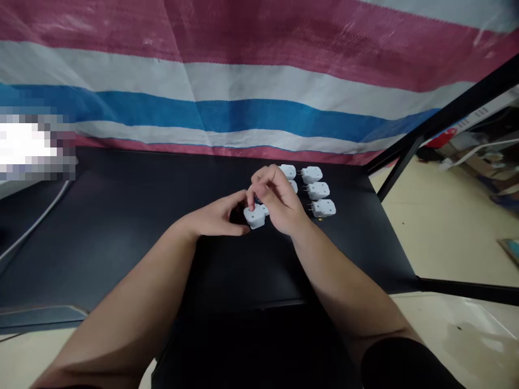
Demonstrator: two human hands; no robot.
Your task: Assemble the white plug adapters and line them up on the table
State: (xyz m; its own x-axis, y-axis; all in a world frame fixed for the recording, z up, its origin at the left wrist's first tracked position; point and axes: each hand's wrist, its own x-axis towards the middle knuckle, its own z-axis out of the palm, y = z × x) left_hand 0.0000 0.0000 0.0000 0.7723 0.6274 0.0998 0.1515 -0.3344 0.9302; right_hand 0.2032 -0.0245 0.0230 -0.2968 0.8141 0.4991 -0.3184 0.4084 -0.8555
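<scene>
Near the middle of the black table, a white plug adapter [254, 217] sits between my two hands. My left hand [217, 216] comes from the left, its thumb at the plug's near side and its other fingers curling round the far side. From above, my right hand [279, 201] is bent over it, fingers drawn in and one fingertip touching the plug's top face. Whether that hand pinches something small is hidden. Part of another white piece [265, 209] shows just under my right hand.
Right of my hand, several white plug adapters [318, 190] lie in rows, metal pins pointing left. More [288, 172] are partly hidden behind my right hand. A small brass-coloured bit [320, 219] lies by the nearest plug. Striped sheeting [227, 116] hangs behind; a cable [38, 219] crosses the table's left.
</scene>
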